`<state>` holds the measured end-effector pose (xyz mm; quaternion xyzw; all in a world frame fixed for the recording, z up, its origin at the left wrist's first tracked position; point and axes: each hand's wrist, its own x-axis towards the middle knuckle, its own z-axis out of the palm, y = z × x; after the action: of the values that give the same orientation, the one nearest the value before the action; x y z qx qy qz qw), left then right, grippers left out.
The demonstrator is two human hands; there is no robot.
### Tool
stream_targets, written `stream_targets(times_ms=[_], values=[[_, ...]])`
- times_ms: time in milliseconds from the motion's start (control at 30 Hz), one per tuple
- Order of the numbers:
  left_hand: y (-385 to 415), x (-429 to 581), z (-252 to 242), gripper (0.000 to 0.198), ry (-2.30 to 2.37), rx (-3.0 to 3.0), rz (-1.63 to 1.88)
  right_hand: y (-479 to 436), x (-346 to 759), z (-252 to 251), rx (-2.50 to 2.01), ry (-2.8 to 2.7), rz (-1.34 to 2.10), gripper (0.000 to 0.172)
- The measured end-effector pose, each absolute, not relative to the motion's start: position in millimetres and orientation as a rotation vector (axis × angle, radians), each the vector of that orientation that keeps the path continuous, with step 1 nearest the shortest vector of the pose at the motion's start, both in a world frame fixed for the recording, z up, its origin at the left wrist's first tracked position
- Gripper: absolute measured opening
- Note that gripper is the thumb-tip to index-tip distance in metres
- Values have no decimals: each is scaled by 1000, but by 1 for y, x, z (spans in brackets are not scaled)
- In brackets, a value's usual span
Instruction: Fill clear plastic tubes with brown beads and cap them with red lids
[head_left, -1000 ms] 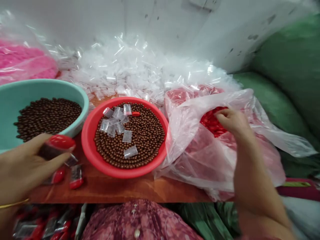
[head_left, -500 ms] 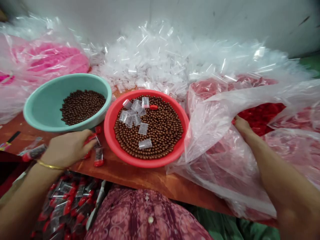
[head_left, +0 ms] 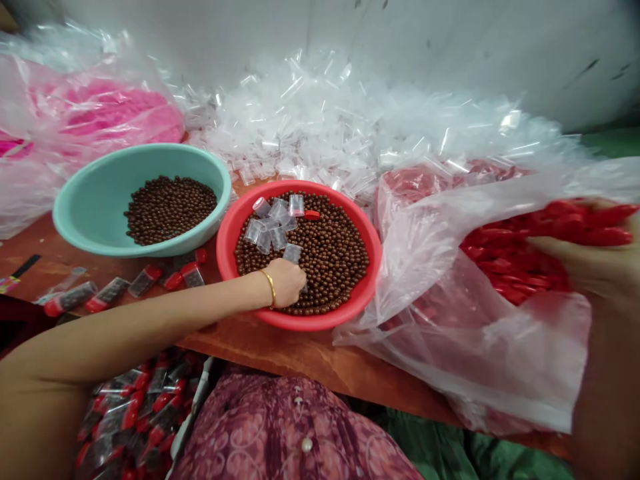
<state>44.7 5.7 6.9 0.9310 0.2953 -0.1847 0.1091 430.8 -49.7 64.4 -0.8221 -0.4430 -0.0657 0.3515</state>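
Note:
My left hand (head_left: 285,283), with a gold bangle at the wrist, is in the red basin (head_left: 224,257). Its fingers are closed over a small clear plastic container (head_left: 304,285), mostly hidden by the hand. Brown beads (head_left: 335,253) fill the basin, and several clear containers (head_left: 270,223) and a red cap (head_left: 311,215) lie on them. At the far right, my right hand (head_left: 597,263) is curled under a heap of red caps (head_left: 575,220), above the opening of a clear plastic bag (head_left: 500,353) full of such caps.
A teal basin (head_left: 83,217) with dark brown beads stands left. Filled red-capped containers (head_left: 107,293) lie before it, with more in a box (head_left: 193,413) below the table edge. Clear containers (head_left: 320,127) are piled behind; a bag of pink pieces (head_left: 105,117) sits back left.
My left hand has moved right from the capped containers into the red basin, onto a clear container. My right hand has risen from inside the bag with a handful of red caps.

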Motion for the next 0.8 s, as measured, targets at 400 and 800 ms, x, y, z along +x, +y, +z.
stream_targets(times_ms=[400, 800], values=[[5, 37, 15, 23, 1066, 2648, -557, 66, 223, 35, -1912, -2397, 120, 54], [27, 90, -22, 29, 1053, 2431, -332, 63, 225, 6, -1547, -2619, -75, 25]])
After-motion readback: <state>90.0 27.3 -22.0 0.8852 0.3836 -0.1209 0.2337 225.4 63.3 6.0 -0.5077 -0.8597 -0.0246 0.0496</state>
